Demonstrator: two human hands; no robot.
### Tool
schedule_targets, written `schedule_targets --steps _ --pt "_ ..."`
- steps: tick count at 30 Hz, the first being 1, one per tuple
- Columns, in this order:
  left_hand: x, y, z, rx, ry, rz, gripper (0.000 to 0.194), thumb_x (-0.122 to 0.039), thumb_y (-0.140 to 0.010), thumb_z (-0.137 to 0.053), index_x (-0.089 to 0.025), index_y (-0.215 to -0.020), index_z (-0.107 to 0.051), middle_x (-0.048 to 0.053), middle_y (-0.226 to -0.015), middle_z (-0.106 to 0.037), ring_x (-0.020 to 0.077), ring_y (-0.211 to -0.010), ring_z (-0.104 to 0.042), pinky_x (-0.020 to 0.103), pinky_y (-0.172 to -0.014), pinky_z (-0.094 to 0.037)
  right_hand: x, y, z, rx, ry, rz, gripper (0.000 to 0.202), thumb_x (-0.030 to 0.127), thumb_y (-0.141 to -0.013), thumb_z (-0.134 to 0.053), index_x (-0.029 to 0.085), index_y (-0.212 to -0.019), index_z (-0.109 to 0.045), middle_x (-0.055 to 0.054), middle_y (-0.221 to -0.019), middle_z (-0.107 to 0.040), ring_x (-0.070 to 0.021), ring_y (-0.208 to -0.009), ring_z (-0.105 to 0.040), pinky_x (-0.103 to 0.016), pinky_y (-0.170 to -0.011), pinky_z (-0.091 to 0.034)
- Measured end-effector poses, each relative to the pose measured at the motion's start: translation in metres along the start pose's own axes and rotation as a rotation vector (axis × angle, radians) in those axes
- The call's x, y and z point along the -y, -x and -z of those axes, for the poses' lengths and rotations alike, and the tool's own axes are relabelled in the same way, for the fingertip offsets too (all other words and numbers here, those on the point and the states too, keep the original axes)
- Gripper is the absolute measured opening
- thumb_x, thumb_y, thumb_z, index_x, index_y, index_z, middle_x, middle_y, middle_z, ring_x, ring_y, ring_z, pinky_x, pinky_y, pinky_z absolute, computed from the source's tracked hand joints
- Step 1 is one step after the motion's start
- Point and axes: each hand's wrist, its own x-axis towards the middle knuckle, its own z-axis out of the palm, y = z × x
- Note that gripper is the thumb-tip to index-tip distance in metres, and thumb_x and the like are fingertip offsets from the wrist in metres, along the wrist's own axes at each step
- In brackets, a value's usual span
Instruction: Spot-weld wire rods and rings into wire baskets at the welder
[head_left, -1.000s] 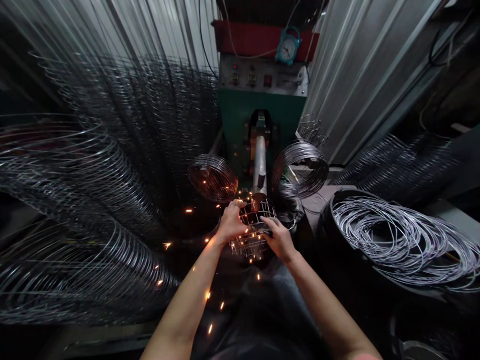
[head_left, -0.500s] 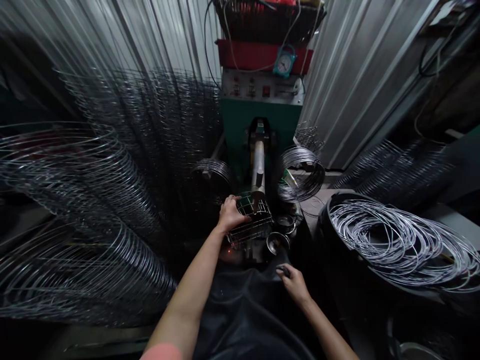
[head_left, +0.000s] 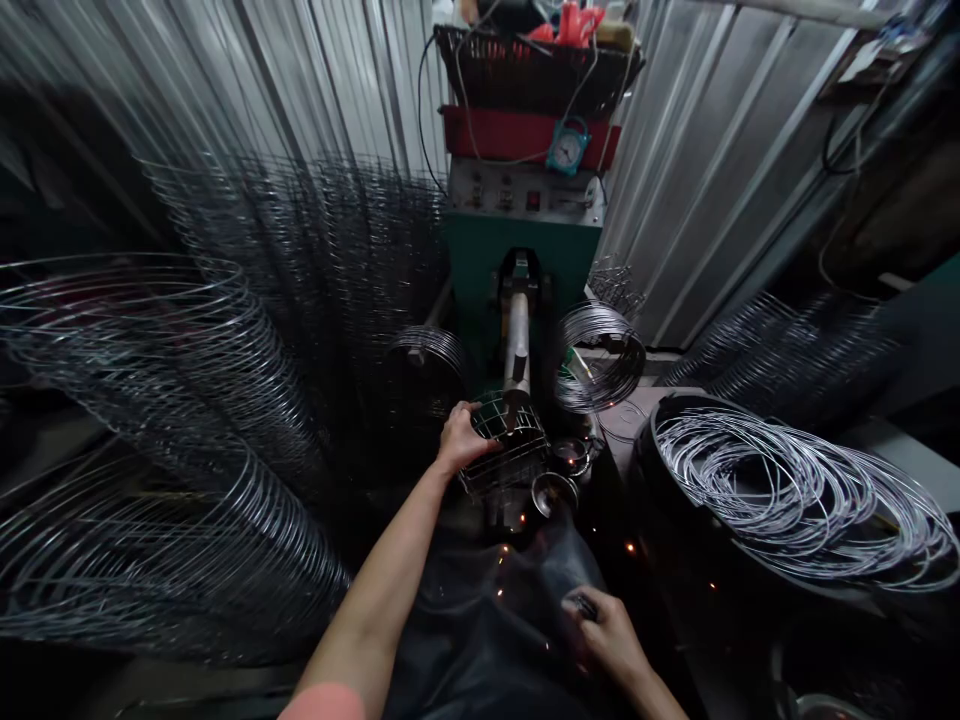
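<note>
My left hand (head_left: 463, 441) grips the left side of a wire basket (head_left: 517, 458), thumb inside the rim. The basket sits beneath the metal arm (head_left: 517, 345) of a green welding machine (head_left: 480, 260), close to or touching its lower end. Lower right, over a dark apron (head_left: 480, 630), my right hand (head_left: 609, 632) is closed around a small dark object (head_left: 581, 604) that I cannot make out. Two small metal dishes, a front one (head_left: 555, 494) and a rear one (head_left: 570, 456), are just right of the basket. Bright sparks (head_left: 630, 547) scatter over the apron and to its right.
Tall stacks of wire rings (head_left: 150, 370) crowd the left side. At right, a black tub (head_left: 660, 440) holds loose wire rings (head_left: 795, 490). Wire coils hang left (head_left: 427, 345) and right (head_left: 600, 350) of the machine arm. A blue clock (head_left: 568, 147) hangs above the control panel (head_left: 499, 190).
My right hand has moved down and slightly right, toward my body, still closed. Many more sparks are flying. My left hand stays on the basket. The view has tilted up slightly.
</note>
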Motion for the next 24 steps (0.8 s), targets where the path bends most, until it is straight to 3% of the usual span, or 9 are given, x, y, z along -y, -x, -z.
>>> schedule_targets --steps 5,10,14,24 --pt "-0.006 0.007 0.004 0.097 0.084 0.078 0.074 -0.028 -0.045 -0.083 -0.018 -0.112 -0.051 0.008 -0.113 -0.057 0.0269 -0.108 -0.056 0.04 -0.093 -0.046 0.008 0.02 0.004 0.074 0.076 -0.021 0.024 0.033 -0.079 -0.05 0.019 -0.072 -0.068 -0.002 -0.068 -0.068 -0.0184 -0.069 -0.063 -0.025 -0.062 -0.043" --pt "-0.008 0.034 0.003 0.138 0.046 -0.075 0.083 -0.027 -0.042 -0.084 -0.018 -0.117 -0.05 0.012 -0.131 -0.047 0.0304 -0.124 -0.044 0.043 -0.104 -0.037 0.019 0.026 0.0 0.156 0.126 -0.015 0.021 0.028 -0.077 -0.05 0.02 -0.073 -0.069 -0.001 -0.068 -0.068 -0.0169 -0.067 -0.063 -0.024 -0.06 -0.042" --pt "-0.008 0.052 0.002 0.124 0.006 -0.113 0.085 -0.027 -0.043 -0.084 -0.019 -0.12 -0.049 0.013 -0.136 -0.041 0.0331 -0.131 -0.036 0.047 -0.107 -0.033 0.028 0.024 0.003 0.151 0.114 0.006 0.021 0.025 -0.076 -0.049 0.021 -0.075 -0.07 -0.001 -0.07 -0.069 -0.0172 -0.068 -0.063 -0.024 -0.061 -0.042" --pt "-0.017 0.05 0.005 0.156 0.001 -0.09 0.084 -0.027 -0.042 -0.084 -0.02 -0.119 -0.05 0.012 -0.135 -0.042 0.0326 -0.13 -0.037 0.045 -0.107 -0.033 0.033 0.021 0.0 0.116 0.124 0.071 0.021 0.025 -0.08 -0.049 0.02 -0.077 -0.07 -0.002 -0.072 -0.07 -0.0173 -0.069 -0.064 -0.025 -0.062 -0.044"
